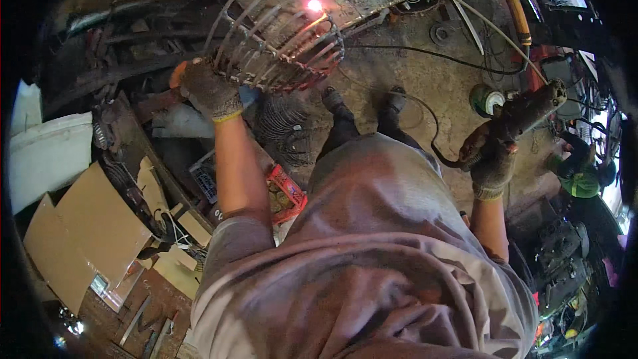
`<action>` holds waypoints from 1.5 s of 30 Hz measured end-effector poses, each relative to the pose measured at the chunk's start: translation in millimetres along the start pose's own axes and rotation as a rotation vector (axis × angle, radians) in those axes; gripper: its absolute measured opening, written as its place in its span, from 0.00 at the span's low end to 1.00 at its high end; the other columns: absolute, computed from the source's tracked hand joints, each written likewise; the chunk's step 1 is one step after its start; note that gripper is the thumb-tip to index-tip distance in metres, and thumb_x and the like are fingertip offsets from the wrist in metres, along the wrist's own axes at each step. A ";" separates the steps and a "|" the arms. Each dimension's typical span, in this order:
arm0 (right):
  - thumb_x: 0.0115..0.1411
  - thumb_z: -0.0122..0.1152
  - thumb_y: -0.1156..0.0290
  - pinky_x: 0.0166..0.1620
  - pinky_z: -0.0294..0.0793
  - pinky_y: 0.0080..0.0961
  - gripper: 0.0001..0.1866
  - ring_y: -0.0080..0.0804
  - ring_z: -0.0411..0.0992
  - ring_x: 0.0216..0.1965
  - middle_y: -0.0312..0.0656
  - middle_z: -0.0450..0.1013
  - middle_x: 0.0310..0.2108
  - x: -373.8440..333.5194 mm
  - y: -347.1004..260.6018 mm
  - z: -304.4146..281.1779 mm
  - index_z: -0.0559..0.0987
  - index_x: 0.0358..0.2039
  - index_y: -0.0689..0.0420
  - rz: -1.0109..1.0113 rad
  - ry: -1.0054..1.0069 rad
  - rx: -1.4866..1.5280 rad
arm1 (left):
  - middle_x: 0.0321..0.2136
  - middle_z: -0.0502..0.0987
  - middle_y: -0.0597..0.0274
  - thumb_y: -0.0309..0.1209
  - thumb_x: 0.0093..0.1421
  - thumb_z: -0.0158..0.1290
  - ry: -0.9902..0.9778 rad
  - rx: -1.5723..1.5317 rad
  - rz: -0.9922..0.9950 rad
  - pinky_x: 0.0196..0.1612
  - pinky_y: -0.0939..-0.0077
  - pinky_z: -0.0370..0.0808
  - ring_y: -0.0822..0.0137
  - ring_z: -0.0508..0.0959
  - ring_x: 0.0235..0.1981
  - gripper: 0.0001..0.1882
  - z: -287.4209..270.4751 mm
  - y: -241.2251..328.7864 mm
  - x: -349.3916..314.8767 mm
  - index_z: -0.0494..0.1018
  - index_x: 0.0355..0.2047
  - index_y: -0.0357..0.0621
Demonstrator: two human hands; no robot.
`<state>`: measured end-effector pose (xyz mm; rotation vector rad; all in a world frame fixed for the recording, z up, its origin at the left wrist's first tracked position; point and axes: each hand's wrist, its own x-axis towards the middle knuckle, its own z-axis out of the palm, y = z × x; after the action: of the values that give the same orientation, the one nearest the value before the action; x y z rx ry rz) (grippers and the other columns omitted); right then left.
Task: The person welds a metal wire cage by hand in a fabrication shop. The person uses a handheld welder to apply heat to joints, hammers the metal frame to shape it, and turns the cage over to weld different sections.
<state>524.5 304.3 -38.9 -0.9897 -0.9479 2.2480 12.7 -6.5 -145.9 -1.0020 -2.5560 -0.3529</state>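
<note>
A rounded metal cage of welded bars is at the upper left, above the floor. My left hand, in a dirty knit glove, is closed on its near left edge. One bar on the cage's far right side glows orange, with a bright pink-white hot spot at its end. At the right, my gloved right hand grips a worn welding electrode holder, well apart from the cage. A long thin rod runs from the holder's jaw toward the top edge. A dark cable trails from the holder's rear.
Coiled wire and a red crate lie left of my feet. Cardboard leans at the lower left. A round can stands on the floor near the right hand. Another person with green headwear appears at far right.
</note>
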 end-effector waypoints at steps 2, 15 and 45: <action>0.52 0.62 0.34 0.28 0.74 0.34 0.44 0.36 0.71 0.27 0.39 0.69 0.30 1.9 3.5 -6.0 0.66 0.57 0.55 -0.001 0.030 -0.009 | 0.27 0.78 0.53 0.44 0.53 0.57 0.059 -0.265 -0.098 0.33 0.59 0.74 0.53 0.78 0.32 0.15 3.7 -19.7 0.1 0.77 0.30 0.44; 0.51 0.61 0.32 0.29 0.74 0.34 0.41 0.35 0.71 0.27 0.38 0.69 0.30 -0.8 12.4 -12.4 0.68 0.49 0.55 -0.074 0.254 -0.187 | 0.30 0.78 0.51 0.39 0.47 0.64 0.136 -0.441 -0.183 0.39 0.58 0.74 0.52 0.78 0.35 0.15 -42.9 17.9 16.5 0.79 0.31 0.44; 0.56 0.61 0.37 0.29 0.74 0.33 0.38 0.37 0.72 0.28 0.41 0.72 0.31 0.4 16.4 -11.4 0.67 0.52 0.58 -0.068 0.171 -0.053 | 0.27 0.74 0.51 0.42 0.47 0.64 0.020 0.058 0.128 0.36 0.54 0.71 0.48 0.76 0.31 0.17 -40.8 56.0 31.8 0.77 0.30 0.42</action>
<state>530.5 298.7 -57.1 -1.1351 -0.9552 2.0555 40.0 37.9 -90.3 -1.1282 -2.4541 -0.2511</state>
